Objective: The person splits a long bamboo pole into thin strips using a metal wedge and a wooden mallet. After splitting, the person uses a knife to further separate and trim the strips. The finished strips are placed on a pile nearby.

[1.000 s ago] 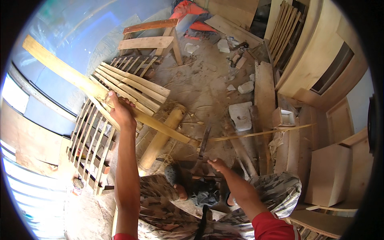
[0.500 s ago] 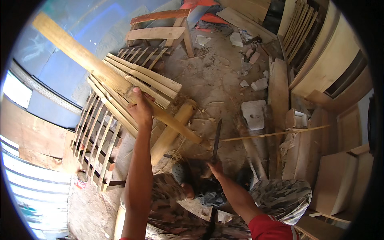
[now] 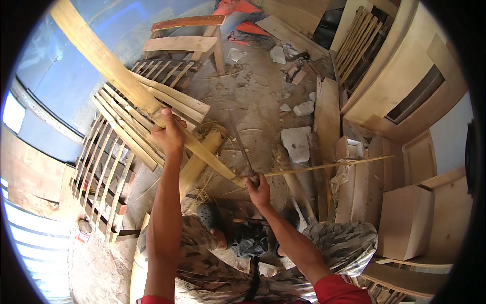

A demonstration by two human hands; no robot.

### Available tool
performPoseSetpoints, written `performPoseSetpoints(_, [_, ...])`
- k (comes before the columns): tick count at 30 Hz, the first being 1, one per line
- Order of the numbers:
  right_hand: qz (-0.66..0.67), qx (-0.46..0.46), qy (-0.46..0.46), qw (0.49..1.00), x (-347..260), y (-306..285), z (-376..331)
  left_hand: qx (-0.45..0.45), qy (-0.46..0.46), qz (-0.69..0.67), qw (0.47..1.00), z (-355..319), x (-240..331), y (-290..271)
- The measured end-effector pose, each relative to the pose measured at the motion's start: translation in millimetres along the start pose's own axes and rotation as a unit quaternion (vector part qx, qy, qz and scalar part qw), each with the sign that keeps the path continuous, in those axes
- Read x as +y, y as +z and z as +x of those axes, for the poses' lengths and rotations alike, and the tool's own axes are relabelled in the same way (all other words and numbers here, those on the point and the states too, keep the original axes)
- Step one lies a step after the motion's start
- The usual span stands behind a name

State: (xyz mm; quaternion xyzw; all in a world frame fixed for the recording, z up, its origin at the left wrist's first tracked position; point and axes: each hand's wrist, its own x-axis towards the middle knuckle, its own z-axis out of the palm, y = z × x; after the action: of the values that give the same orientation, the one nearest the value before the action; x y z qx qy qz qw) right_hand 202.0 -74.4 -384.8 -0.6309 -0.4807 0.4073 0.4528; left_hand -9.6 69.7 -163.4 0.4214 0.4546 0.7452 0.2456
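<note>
My left hand (image 3: pixel 169 134) is closed around a long split bamboo piece (image 3: pixel 109 66), which slants from the upper left down to its narrow end between my hands. My right hand (image 3: pixel 258 191) grips a long-bladed knife (image 3: pixel 240 141) at that lower end; its blade points up and slightly left. From beside my right hand a thin bamboo strip (image 3: pixel 329 165) stretches off to the right. Whether the strip is still joined to the bamboo piece is hidden by my fingers. Beneath the bamboo piece lies a short thick bamboo log (image 3: pixel 204 161), with pale shavings around it.
Several split bamboo slats (image 3: pixel 126 126) lie on a slatted rack (image 3: pixel 104 172) at the left. A wooden bench (image 3: pixel 185 43) stands farther back. White blocks (image 3: pixel 296 144) and planks (image 3: pixel 328 114) line the right side, by wooden panels (image 3: pixel 390 96). My camouflage-trousered legs (image 3: pixel 334 248) are below.
My right hand has moved up and left to the bamboo's lower end. The knife blade has swung from nearly upright to leaning left. My left hand keeps its grip.
</note>
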Motion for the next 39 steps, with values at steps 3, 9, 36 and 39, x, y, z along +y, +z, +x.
performPoseSetpoints(3, [0.038, 0.031, -0.007, 0.999, -30.8, 1.7, 1.5, -0.021, 0.014, 0.002, 1.0, -7.3, 2.7, -0.7])
performPoseSetpoints(9, [-0.134, -0.036, 0.146, 0.979, 88.2, 34.1, -64.5, -0.031, 0.039, 0.064, 0.997, -17.2, 15.4, -1.0])
performPoseSetpoints(36, [0.006, -0.197, 0.412, 0.89, 125.2, -1.6, -52.0, -0.067, 0.061, -0.004, 0.996, -37.4, 7.2, 26.4])
performPoseSetpoints(39, [0.177, -0.197, 0.441, 0.858, 114.5, -12.7, -43.1, -0.069, 0.062, 0.049, 0.994, -38.0, 6.1, 23.1])
